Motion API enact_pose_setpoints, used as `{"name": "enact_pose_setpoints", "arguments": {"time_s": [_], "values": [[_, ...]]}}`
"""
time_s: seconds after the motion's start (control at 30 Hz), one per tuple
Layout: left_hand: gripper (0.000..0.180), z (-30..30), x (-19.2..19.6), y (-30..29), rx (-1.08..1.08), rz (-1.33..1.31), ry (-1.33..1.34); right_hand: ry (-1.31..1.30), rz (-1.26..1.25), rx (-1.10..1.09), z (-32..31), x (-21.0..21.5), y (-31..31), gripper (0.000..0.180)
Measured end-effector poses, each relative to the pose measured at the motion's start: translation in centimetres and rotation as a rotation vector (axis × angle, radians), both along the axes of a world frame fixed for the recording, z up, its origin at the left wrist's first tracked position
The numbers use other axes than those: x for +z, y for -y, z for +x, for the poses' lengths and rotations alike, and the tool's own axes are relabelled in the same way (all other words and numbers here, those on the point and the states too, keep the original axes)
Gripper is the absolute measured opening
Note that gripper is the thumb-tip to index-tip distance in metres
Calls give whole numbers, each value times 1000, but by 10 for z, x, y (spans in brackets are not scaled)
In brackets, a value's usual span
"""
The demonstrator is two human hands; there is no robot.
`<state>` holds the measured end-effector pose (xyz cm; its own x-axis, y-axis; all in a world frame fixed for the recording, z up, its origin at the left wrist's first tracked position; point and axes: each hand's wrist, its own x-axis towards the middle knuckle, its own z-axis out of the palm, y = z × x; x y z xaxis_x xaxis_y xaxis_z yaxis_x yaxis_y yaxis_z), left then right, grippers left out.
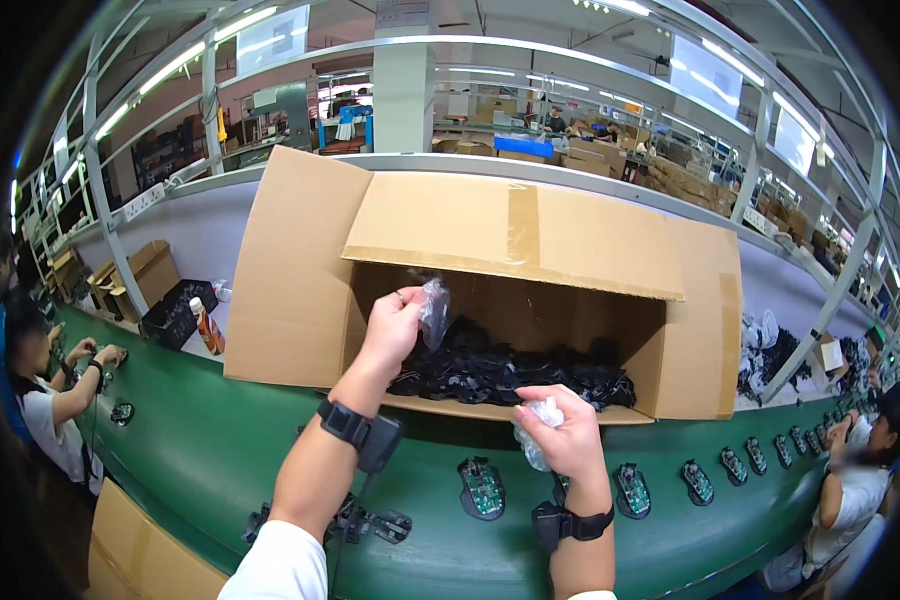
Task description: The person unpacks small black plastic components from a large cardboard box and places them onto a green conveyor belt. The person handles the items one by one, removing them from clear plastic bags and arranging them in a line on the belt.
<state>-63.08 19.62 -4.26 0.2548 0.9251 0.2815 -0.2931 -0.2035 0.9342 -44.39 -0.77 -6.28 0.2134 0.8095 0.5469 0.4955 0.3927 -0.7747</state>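
My left hand is closed on a clear plastic bag, held up at the opening of a large cardboard box. Inside the box lies a heap of black parts, too jumbled to tell apart. Lower and to the right, in front of the box's front edge, my right hand grips crumpled clear plastic between thumb and fingers. Beneath the hands, opened computer mice with green circuit boards sit on the green belt. Several black parts lie beside my left forearm.
Co-workers sit at the left and right of the belt. A row of opened mice runs toward the right. An orange bottle and a black crate stand left of the box. A metal post rises at the right.
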Motion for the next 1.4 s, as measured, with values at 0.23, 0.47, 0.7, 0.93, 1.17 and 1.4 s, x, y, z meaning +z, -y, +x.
{"name": "enact_pose_setpoints", "arguments": {"time_s": [0.23,0.47,0.7,0.93,1.17,1.4], "values": [[21,7,4,4,-67,-189,6,-52,30,-5,4,5,7,22],[24,25,9,14,-113,-52,219,-285,100,-39,13,-4,4,16],[22,30,-15,-5,-198,169,175,-261,68,-13,14,-13,3,16],[23,30,-13,1,-176,105,371,-292,54,4,13,-14,-2,15],[32,24,-10,90,-350,-305,691,-509,-116,160,7,-20,-7,20],[29,8,-55,120,-371,-428,588,-664,-149,560,-8,-33,-9,26]]}}
